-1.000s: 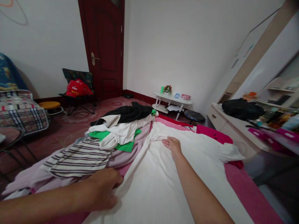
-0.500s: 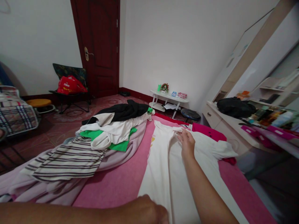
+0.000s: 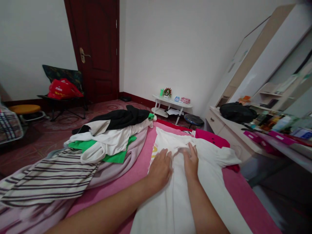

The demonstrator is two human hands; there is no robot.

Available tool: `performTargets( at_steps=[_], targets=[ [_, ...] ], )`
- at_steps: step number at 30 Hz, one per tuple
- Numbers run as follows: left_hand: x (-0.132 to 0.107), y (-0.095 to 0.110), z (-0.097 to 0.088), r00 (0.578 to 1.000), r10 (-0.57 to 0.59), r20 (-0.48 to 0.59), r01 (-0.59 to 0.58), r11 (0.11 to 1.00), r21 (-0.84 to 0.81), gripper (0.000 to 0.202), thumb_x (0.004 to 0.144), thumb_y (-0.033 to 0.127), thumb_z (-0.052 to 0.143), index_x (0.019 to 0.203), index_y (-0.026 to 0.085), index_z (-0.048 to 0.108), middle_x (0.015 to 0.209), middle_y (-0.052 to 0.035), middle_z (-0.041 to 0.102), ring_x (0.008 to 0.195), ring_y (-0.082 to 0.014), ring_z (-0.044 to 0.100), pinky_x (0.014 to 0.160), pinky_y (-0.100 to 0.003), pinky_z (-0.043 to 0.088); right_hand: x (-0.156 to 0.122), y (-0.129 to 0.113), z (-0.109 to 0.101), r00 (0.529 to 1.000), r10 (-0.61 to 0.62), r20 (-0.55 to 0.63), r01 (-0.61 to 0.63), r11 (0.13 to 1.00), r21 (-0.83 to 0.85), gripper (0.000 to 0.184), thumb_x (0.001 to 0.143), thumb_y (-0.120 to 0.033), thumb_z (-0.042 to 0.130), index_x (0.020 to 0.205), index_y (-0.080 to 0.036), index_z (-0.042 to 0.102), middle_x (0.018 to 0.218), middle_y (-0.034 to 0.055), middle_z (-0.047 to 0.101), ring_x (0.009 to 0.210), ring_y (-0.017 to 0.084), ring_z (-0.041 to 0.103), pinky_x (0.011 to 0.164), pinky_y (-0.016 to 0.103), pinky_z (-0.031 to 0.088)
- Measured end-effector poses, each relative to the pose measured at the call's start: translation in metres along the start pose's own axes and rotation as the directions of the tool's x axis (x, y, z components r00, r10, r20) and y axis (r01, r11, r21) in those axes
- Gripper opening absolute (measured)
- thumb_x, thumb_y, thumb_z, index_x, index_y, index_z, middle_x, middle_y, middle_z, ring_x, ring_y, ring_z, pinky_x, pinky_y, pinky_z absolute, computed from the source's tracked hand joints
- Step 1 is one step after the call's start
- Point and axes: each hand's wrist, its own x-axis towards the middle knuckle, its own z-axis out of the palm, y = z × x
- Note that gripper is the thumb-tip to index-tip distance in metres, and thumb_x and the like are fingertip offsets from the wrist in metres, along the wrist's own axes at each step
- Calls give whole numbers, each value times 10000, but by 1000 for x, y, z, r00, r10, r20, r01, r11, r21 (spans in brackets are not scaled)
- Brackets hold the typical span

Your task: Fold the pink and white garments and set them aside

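A white T-shirt lies spread over the pink bed cover, one side folded over toward its middle. My left hand rests on the folded part with its fingers stretched out, near a yellow print at the edge. Just right of it, near the top of the shirt, my right hand touches the cloth, fingers extended and apart. Wrinkled fabric bunches between the two hands.
To the left, a pile holds a striped garment, a white garment, green cloth and a black garment. A magenta garment lies beyond the shirt. A cluttered dresser stands right; a small white table is at the wall.
My left hand has moved forward from the near edge onto the folded cloth. My right hand has let go of the shirt's upper edge and come slightly nearer. The view has turned slightly right.
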Motion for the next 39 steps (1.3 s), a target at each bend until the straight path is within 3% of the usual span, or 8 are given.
performTargets(
  at_steps=[4,8,11,16,24,30,34,39],
  targets=[
    [-2,-16,27,997,-2,77,-6,995,104,584,944,426,310,1436,117,365,1541,-163,254,1445,-298,139,1177,-478,136,2,11,-11,985,-13,-173,-43,949,-312,572,846,-396,395,1310,-84,510,1432,180,397,1348,285,338,1111,426,272],
    [-6,-15,27,997,41,73,-47,994,96,575,956,431,264,1441,142,375,1543,-162,246,1444,-295,140,1176,-483,130,11,21,-15,942,-2,-335,-116,936,-333,549,798,-354,421,1239,-50,542,1386,221,424,1296,299,394,1086,413,298],
    [-5,-13,22,996,32,77,-38,997,70,572,954,424,272,1439,141,383,1540,-167,251,1442,-304,144,1175,-496,130,27,15,-4,979,-124,-161,53,920,-389,452,824,-295,369,1187,-104,558,1267,149,557,1208,243,477,1049,355,341],
    [-4,-15,21,995,25,94,-28,999,32,569,958,419,261,1446,148,375,1552,-160,211,1445,-303,115,1180,-498,111,66,6,27,972,56,229,125,702,-702,395,864,-218,374,1202,-167,572,1177,91,636,1116,214,548,954,325,398],
    [-3,-18,22,995,16,102,-12,999,-35,572,954,429,281,1450,158,370,1559,-148,189,1446,-312,89,1181,-519,100,105,17,43,941,172,291,140,584,-800,204,779,-340,602,903,-214,703,984,78,700,956,242,627,801,344,427],
    [-2,-16,17,993,3,115,2,999,-48,568,965,426,275,1440,135,386,1552,-166,183,1443,-320,101,1178,-520,94,101,14,33,981,109,162,78,544,-836,309,876,-395,434,978,-233,677,926,89,699,893,239,640,746,323,421],
    [-2,-17,18,994,5,106,2,998,-61,574,962,435,284,1446,141,376,1555,-164,164,1443,-329,80,1173,-543,88,101,17,34,965,209,161,36,502,-864,198,780,-242,538,901,-213,692,855,109,686,827,257,648,706,335,432],
    [-1,-17,19,991,-9,130,18,998,-68,578,958,426,293,1447,127,371,1553,-175,160,1441,-333,74,1174,-538,89,111,2,62,960,81,267,183,538,-823,307,764,-66,470,969,-144,684,1112,179,618,1091,312,552,879,417,402]
  ],
)
